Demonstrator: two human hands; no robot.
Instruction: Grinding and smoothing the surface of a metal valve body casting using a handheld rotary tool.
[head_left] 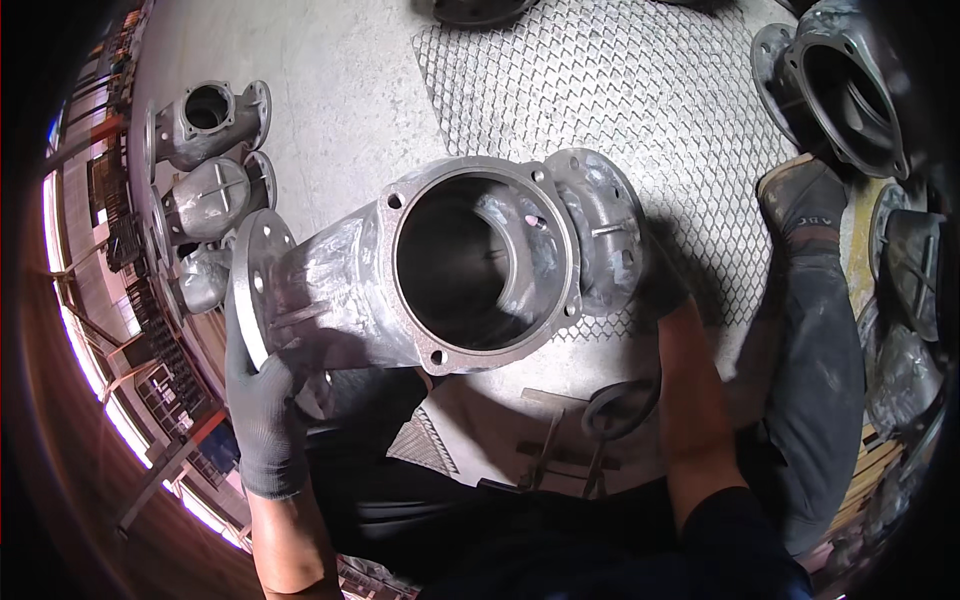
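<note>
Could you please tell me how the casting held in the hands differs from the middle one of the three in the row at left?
The held casting is gripped by the left hand, whereas the middle casting sits between two others. The held casting turns an open round mouth to the camera; the middle casting shows a closed, rounded side with raised ribs. Both are grey metal with flanged ends.

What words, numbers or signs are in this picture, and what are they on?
Dark boot at right: a short row of letters by the ankle; I don't copy printed words out.
Flanged metal casting in the middle: no writing I can read.
Flanged castings at left: any marks are too small or blurred to read.
</note>
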